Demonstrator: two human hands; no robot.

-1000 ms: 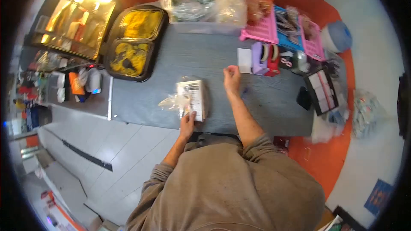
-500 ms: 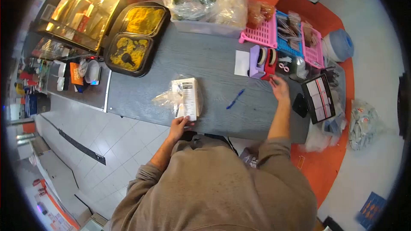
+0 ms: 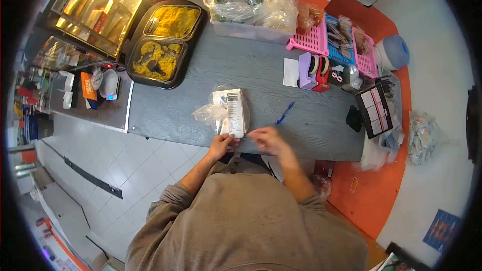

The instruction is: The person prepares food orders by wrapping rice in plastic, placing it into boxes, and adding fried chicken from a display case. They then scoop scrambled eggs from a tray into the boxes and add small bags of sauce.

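At the near edge of the grey counter, my left hand grips the lower end of a bundle with a printed paper on top. Clear plastic wrap bunches out from the bundle's left side. My right hand is closed just right of the bundle's lower corner, blurred by motion; what its fingers hold, if anything, is too small to name. A blue pen lies on the counter beyond it.
Two black trays of yellow food stand back left beside a lit glass cabinet. Purple and red tape dispensers, coloured baskets and a propped card stand are at the right. A bagged bin stands at the back.
My right hand has come left from the tape dispensers to beside the bundle. My left hand stays on the bundle's lower end. The view has shifted slightly.
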